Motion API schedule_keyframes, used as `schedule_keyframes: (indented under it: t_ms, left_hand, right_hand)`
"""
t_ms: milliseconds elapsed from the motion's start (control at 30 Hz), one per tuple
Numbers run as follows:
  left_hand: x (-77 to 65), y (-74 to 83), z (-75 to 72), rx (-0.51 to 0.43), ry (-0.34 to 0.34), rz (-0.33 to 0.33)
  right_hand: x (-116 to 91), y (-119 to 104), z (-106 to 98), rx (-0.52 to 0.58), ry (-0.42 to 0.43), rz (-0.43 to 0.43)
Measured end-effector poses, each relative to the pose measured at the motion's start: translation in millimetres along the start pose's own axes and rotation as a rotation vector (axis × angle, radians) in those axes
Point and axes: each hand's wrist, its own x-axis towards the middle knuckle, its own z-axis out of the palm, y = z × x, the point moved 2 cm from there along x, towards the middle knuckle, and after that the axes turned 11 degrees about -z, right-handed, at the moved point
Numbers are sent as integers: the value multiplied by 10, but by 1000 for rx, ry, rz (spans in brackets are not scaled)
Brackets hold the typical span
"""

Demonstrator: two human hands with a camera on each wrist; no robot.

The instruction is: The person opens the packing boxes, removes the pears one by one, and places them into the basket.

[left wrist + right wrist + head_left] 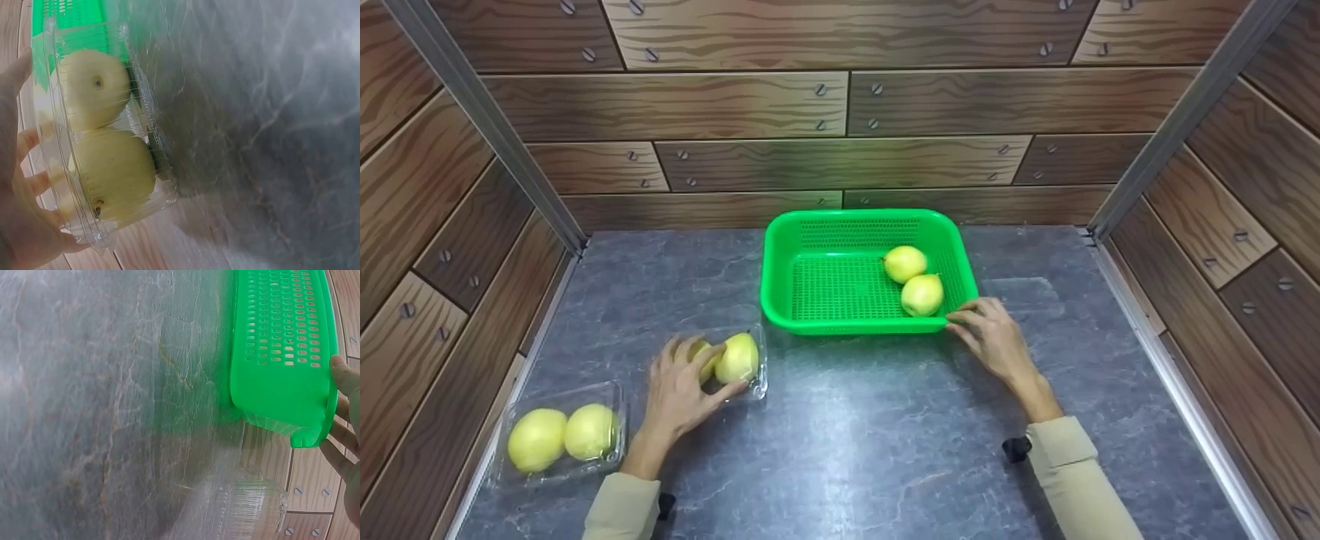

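Observation:
My left hand (679, 386) spans a clear plastic clamshell box (121, 42), fingers spread across its top and thumb at the near side. Two yellow-green pears (109, 171) lie side by side inside this box, partly hidden by the fingers in the head view. At the near right corner of a green plastic basket (855, 325), my right hand (994, 337) holds the rim, with the thumb (339, 365) against it in the right wrist view. Two more pears (922, 295) sit in the right part of the basket.
Another clear clamshell box (619, 405) with two pears (537, 440) stands at the left edge of the grey marbled table (840, 450). A clear plastic box (253, 506) lies right of the basket. Wood-patterned walls (840, 105) enclose the back and sides.

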Motion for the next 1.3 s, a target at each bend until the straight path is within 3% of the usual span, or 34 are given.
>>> schedule_keyframes:
  t_ms: [467,1300]
  left_hand:
    - [-183,105,41,-23,76,56]
    - [-385,402,151,-8,127,174]
  right_hand:
    - [11,1,5,4,6,-1]
    - [2,8,3,2,18,-2]
